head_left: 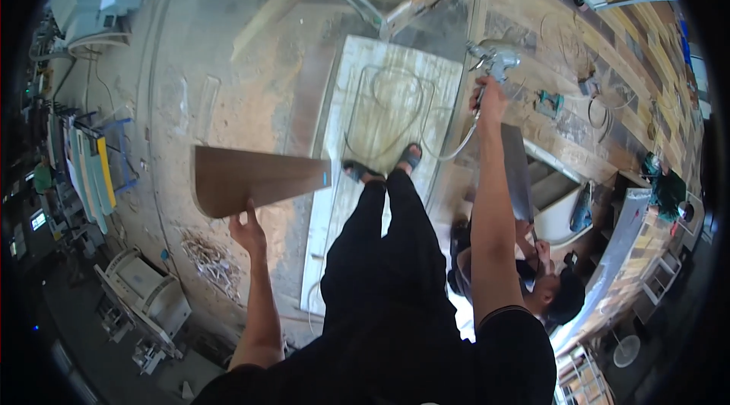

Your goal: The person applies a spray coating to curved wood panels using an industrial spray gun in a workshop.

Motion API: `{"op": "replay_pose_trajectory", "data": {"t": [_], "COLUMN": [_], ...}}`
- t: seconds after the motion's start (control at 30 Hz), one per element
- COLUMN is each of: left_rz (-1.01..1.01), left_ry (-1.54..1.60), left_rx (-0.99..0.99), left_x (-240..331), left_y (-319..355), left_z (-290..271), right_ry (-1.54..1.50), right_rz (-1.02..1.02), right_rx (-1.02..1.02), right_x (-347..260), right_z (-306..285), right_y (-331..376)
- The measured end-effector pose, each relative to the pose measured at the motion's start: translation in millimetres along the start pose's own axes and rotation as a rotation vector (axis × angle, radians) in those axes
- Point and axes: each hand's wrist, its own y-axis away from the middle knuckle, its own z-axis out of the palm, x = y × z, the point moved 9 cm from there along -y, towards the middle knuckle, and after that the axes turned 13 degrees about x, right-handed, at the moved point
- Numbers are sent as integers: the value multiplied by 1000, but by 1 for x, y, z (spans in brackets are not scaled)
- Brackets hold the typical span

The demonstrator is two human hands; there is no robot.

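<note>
Above a dusty workshop floor [213,101], a person stood on a pale whitewashed panel [395,93], the left hand [249,234] gripping the lower edge of a brown wooden board [255,179] held out level, the right hand [489,97] clenched around a spray gun [494,61] raised beyond the panel's right edge. No wet coat showed on the board, so spraying looked barely begun. Open floor lay left; a crouching co-worker [547,283] crowded the right.

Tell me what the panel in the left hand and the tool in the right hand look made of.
Panel: looks like wood or wood veneer, brown with a smooth, even face and a thin, straight edge; solid or laminated, I cannot tell. Spray gun: looks like bare metal, silvery grey with bright glints, with a pale hose hanging from it.
</note>
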Motion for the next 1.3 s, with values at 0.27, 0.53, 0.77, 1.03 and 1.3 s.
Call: {"op": "replay_pose_trajectory", "data": {"t": [0.27, 0.53, 0.77, 1.03, 1.3], "left_rz": [-113, -264, -302, -316, -356], "left_ry": [-33, -76, -277, -193, -196], "left_rx": [51, 238, 390, 343, 317], "left_x": [-50, -81, -171, -133, -69], "left_y": [-21, -11, -11, -30, -18], "left_z": [-11, -31, -108, -73, 32], "right_ry": [65, 231, 416, 915, 980], "right_rz": [80, -16, -116, -306, -639], "right_rx": [37, 31, -60, -195, -161], "right_x": [72, 128, 217, 321, 401], "right_z": [10, 95, 162, 195, 225], "right_y": [10, -97, -235, -361, -431]}}
